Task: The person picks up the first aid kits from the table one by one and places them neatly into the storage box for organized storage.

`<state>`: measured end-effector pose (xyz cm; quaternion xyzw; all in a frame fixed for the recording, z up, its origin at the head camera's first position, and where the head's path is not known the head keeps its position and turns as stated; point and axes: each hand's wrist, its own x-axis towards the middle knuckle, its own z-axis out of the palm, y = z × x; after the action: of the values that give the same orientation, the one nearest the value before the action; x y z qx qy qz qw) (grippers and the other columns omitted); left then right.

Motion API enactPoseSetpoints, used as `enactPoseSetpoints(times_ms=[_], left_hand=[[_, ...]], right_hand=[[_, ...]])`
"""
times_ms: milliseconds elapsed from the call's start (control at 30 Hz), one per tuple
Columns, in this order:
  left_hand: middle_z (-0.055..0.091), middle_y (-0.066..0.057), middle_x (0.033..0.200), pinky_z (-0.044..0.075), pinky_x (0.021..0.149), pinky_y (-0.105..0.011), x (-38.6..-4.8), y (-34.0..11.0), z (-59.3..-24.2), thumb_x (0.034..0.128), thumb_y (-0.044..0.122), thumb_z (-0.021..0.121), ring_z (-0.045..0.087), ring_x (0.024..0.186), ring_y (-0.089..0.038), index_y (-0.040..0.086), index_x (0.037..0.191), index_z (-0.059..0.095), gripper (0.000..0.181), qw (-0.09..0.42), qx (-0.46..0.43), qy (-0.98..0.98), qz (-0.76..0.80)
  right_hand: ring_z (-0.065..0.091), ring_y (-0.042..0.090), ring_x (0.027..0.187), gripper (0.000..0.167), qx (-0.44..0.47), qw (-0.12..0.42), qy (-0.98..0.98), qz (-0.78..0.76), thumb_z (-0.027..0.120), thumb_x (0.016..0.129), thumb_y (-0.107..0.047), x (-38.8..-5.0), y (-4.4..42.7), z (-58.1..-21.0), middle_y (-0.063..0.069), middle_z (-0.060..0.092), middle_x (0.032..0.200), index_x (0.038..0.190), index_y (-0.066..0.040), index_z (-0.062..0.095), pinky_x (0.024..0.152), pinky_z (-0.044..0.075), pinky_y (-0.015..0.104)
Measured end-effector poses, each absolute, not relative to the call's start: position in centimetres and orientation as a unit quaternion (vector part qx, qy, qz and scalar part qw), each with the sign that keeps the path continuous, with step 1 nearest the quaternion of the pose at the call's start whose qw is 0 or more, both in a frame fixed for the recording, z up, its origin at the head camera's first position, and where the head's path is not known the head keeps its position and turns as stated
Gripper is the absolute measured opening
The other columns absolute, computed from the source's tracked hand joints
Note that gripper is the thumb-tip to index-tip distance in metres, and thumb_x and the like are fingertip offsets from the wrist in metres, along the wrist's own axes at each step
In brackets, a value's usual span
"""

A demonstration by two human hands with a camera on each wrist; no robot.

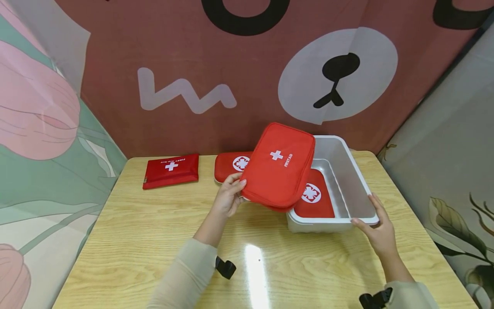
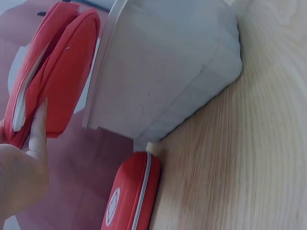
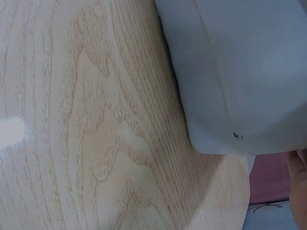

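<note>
Its grip closed on one corner, a person's left hand [image 1: 229, 196] holds a rectangular red fabric first-aid pouch [image 1: 278, 171] tilted over the left side of a pale grey plastic bin [image 1: 324, 227], while the right hand [image 1: 381, 231], grip also closed, clasps the bin's near right corner. Inside the bin lies a red case with a white emblem [image 1: 319, 204]; to the bin's left on the wood-grain tabletop [image 1: 154, 227] rest a zippered red case [image 1: 225, 165] and, farther off, a flat red pouch [image 1: 170, 174].
</note>
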<state>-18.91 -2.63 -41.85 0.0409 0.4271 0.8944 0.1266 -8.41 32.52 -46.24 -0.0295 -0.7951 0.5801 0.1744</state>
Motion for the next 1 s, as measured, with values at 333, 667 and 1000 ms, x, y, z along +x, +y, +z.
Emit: enactPoseSetpoints(times_ms=[333,667,1000], left_hand=[[0.057,0.003,0.072,0.044,0.046,-0.022,-18.5,-0.1,-41.4,0.0858,-0.007,0.039,0.056,0.056,-0.009,0.009,0.095,0.044,0.02,0.136,0.02,0.42,0.897],[0.055,0.004,0.069,0.045,0.045,-0.024,-18.2,2.3,-40.8,0.0849,-0.006,0.041,0.056,0.053,-0.009,0.011,0.092,0.043,0.019,0.154,0.003,0.423,0.893],[0.056,0.001,0.073,0.045,0.048,-0.027,-17.8,3.9,-40.5,0.0835,-0.006,0.045,0.056,0.055,-0.01,0.007,0.096,0.04,0.018,0.17,-0.011,0.424,0.889]], right_hand=[[0.019,0.014,0.124,0.073,-0.026,0.174,-0.778,0.603,0.059,0.073,0.011,-8.4,32.5,-46.3,0.007,0.011,0.142,0.135,-0.007,0.025,0.081,0.033,0.005],[0.02,0.014,0.123,0.074,-0.016,0.187,-0.754,0.629,0.059,0.07,0.017,-8.4,32.3,-46.2,0.009,0.013,0.142,0.134,-0.003,0.027,0.082,0.032,0.006],[0.019,0.013,0.123,0.074,-0.02,0.183,-0.755,0.629,0.059,0.071,0.016,-8.4,32.2,-46.1,0.007,0.014,0.142,0.134,-0.004,0.027,0.084,0.031,0.007]])
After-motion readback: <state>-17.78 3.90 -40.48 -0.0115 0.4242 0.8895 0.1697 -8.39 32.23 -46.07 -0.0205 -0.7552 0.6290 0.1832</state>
